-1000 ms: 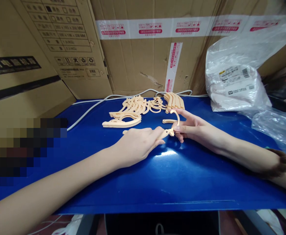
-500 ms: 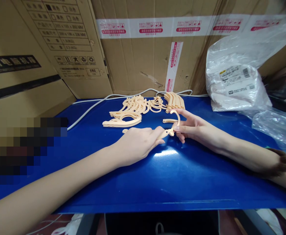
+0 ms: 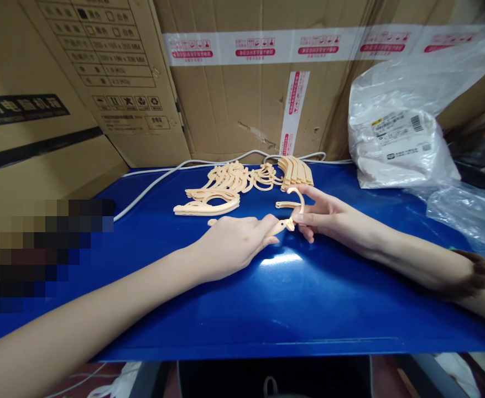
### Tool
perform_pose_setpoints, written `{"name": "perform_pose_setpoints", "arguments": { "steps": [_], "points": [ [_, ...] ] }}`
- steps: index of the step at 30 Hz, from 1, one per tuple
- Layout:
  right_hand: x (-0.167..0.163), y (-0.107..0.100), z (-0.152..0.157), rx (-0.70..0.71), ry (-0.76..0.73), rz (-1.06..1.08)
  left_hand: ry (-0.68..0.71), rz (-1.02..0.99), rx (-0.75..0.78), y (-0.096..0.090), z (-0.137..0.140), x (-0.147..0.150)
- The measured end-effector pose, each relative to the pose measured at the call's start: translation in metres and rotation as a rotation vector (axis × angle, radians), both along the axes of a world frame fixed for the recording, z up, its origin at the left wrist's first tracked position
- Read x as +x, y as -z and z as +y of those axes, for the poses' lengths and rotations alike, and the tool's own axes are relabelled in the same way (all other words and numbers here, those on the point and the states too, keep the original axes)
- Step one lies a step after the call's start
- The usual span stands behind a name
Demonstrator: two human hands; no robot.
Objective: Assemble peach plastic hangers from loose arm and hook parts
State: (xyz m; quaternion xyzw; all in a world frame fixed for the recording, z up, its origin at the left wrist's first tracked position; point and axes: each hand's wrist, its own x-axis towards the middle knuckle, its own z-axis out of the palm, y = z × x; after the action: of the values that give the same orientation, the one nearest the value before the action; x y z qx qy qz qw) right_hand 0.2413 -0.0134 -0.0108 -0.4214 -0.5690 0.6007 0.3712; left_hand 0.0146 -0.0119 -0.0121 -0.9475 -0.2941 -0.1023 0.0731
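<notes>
My left hand (image 3: pixel 234 246) is closed around a cream plastic hanger arm (image 3: pixel 281 225). Its pierced end pokes out past my thumb, and a small tip shows on the other side of the fist. Between the thumb and fingers of my right hand (image 3: pixel 331 214) is a curved hanger hook (image 3: pixel 302 200), held upright. The hook's base meets the end of the arm; whether they are joined I cannot tell. Just behind, a loose hanger arm (image 3: pixel 284 205) lies on the blue table (image 3: pixel 250 315), partly covered by my right fingers.
Several hanger hooks (image 3: pixel 229 178) are heaped at the back, beside a row of hanger arms (image 3: pixel 299 172). Nearer lie stacked hanger pieces (image 3: pixel 209 209). A white cable (image 3: pixel 155 187) runs behind. Cardboard boxes (image 3: pixel 234 116) wall the back and left; a plastic bag (image 3: pixel 400 132) stands right.
</notes>
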Motion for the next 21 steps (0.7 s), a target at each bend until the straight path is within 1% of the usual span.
{"name": "perform_pose_setpoints", "arguments": {
  "steps": [13, 21],
  "points": [
    [-0.0027, -0.0043, -0.001, 0.005, -0.028, 0.005, 0.035, 0.0, 0.091, 0.0023, 0.0004, -0.001],
    [-0.0016, -0.0025, -0.0006, 0.119, -0.033, -0.037, 0.001, 0.05, 0.058, -0.0009, -0.0007, 0.0002]
  ]
}}
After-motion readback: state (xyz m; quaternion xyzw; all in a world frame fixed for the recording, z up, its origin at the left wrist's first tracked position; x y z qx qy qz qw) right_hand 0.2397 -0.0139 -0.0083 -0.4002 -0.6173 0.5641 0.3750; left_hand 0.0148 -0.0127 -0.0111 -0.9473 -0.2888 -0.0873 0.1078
